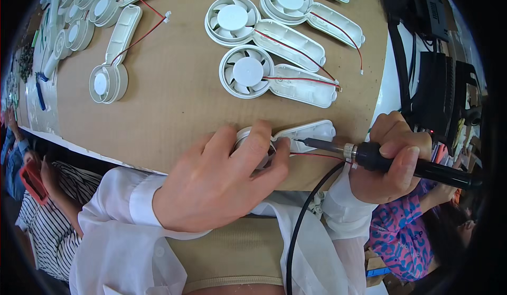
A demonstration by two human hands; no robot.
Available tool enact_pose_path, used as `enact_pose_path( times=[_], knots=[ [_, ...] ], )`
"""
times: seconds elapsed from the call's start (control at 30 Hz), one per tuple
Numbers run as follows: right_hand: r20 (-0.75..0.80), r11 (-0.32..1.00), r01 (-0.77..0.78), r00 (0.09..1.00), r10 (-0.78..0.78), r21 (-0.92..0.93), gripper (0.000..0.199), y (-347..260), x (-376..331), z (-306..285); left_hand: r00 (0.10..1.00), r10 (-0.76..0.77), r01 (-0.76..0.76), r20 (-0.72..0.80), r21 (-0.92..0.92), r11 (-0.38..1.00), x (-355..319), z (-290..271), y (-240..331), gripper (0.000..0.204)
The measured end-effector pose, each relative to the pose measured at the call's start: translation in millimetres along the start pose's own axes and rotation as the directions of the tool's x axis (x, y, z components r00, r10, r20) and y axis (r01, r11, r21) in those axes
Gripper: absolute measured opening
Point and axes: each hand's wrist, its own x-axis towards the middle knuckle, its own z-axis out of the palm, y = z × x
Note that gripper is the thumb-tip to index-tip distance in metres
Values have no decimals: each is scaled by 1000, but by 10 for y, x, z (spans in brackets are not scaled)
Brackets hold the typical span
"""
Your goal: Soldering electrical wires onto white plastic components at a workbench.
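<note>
Two hands at work: my left hand point(216, 181) lies flat on the round head of a white plastic hand-fan shell point(303, 135) at the near edge of the brown cardboard-covered tabletop point(174, 89), fingers together and pressing it down. My right hand point(391, 155), fingers clamped, grips a black soldering iron point(401, 163) by its handle, tip at the shell's handle near a thin red wire point(317, 155). The shell looks light, stiff, thin-walled and likely to slide; I judge the broad head the safest hold.

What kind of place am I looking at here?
Probably a small assembly workshop for handheld fans. White fan housings with red wires lie in rows on a cardboard-covered bench, and the right hand holds a soldering iron to one.
</note>
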Motion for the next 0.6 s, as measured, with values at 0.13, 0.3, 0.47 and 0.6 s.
enact_pose_path(
  times=[0.13, 0.3, 0.47, 0.6],
  knots=[
    [-2, 1000, -23, 1000, 23, -4, 11, -34, 8, 49, 1000, -2, 2, -7, 46, 999, -7, -14, -2, 24],
    [12, 999, 25, 1000, -24, -35, 12, 9, -8, 79, 999, 0, 2, -33, 50, 999, -12, 26, -3, 23],
    [14, 1000, 15, 1000, -15, -21, 13, 7, -25, 76, 1000, -7, 7, -28, 26, 1000, -39, 20, -10, 23],
    [3, 1000, 10, 1000, -10, -22, 12, 10, -17, 87, 1000, -11, 11, 0, 34, 999, -17, -22, 0, 23]
  ],
)
